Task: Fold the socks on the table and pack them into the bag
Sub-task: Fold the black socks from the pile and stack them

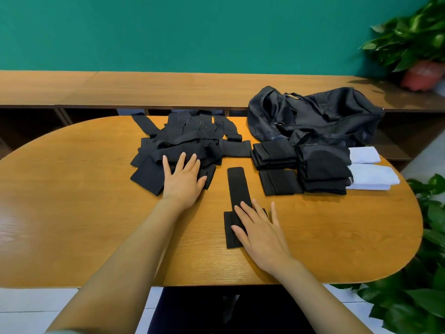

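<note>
Resting the left hand (pixel 183 182) flat on the near side of the messy sock pile (pixel 187 141), fingers straight and spread, holding nothing. Pressing the right hand (pixel 260 227) flat too, fingers straight, on the near end of one long black sock (pixel 237 186) stretched out past the fingertips. Beyond and right of those fingertips, folded socks (pixel 274 155) in stacks, then the black bag (pixel 320 114) farther back on the table (pixel 96 213).

Flat hands (pixel 184 182) — socks (pixel 237 186), bag (pixel 337 112).
</note>
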